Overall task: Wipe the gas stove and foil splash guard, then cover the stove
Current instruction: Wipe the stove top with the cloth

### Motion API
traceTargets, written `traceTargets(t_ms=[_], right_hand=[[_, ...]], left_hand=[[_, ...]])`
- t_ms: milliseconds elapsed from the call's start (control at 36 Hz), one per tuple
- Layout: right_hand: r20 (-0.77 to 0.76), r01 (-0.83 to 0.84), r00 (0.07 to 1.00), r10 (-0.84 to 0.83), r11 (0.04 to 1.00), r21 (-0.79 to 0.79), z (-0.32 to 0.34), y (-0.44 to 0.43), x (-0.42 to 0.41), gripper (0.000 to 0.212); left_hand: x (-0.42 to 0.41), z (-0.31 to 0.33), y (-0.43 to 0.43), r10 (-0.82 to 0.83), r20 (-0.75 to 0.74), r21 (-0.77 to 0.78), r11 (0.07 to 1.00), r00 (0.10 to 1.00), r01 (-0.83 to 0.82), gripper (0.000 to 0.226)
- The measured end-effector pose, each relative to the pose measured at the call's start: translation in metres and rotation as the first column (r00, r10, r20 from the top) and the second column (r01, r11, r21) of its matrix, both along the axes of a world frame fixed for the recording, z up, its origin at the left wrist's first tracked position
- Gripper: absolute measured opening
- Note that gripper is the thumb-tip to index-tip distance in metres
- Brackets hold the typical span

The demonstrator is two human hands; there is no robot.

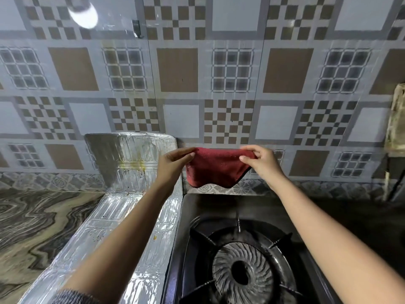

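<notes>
A dark red cloth (215, 170) hangs stretched in the air above the back of the gas stove (197, 211). My left hand (173, 164) pinches its left top corner and my right hand (260, 161) pinches its right top corner. The stove is dark steel with a round burner (242, 274) and a black pan support. A foil splash guard (129, 163) stands at the stove's left, one panel upright near the wall, another lying along the stove's left side. Yellowish stains show on the upright panel.
A patterned tiled wall (219, 84) rises behind the stove. A marbled stone counter (37, 218) lies to the left of the foil. A dim shelf or object (396, 119) is at the right edge. A small hook (137, 28) sticks to the wall above.
</notes>
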State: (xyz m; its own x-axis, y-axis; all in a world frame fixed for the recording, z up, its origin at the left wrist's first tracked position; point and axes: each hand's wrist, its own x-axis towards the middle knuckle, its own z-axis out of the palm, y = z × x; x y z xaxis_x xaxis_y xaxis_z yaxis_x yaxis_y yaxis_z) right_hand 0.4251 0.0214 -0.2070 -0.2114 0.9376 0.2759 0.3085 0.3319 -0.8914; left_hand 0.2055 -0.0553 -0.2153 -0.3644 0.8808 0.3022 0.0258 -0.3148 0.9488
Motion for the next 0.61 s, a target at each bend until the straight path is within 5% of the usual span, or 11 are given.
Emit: traceTargets(t_ms=[167,611], right_hand=[[0.227,-0.032,0.972,0.051,0.996,-0.086,-0.04,-0.025,0.014,0.02],[0.462,-0.201,0.85,0.252,0.967,-0.157,-0.039,-0.057,0.044,0.017]], left_hand=[[-0.004,-0.047,-0.034,-0.047,-0.001,-0.157,0.987,0.999,0.046,0.019],[0.015,-0.069,-0.094,-0.066,-0.103,-0.264,0.964,0.992,0.037,0.028]])
